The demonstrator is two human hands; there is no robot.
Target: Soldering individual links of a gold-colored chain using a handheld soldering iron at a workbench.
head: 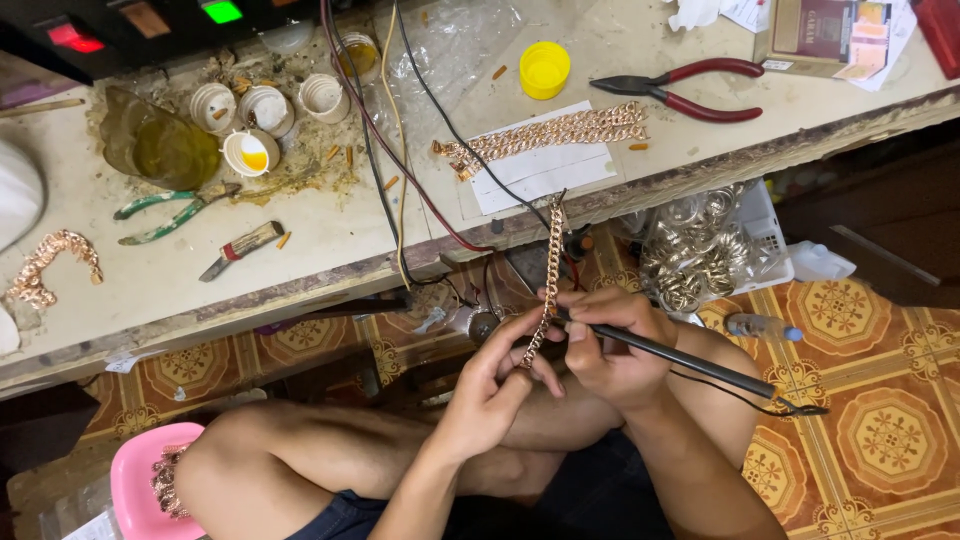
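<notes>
The person sits cross-legged below the workbench, the left hand pinching the lower end of a copper-coloured chain between fingertips while the right hand grips a black pen-like corded tool, its tip at the links; the step in hand looks like working a joint near the chain's lower end. The next move likely calls for a steady tip on one link while the left fingers keep the strand taut. The chain's long axis runs nearly vertical in view, the top end rising toward the bench edge, the bottom leaning slightly left.
</notes>
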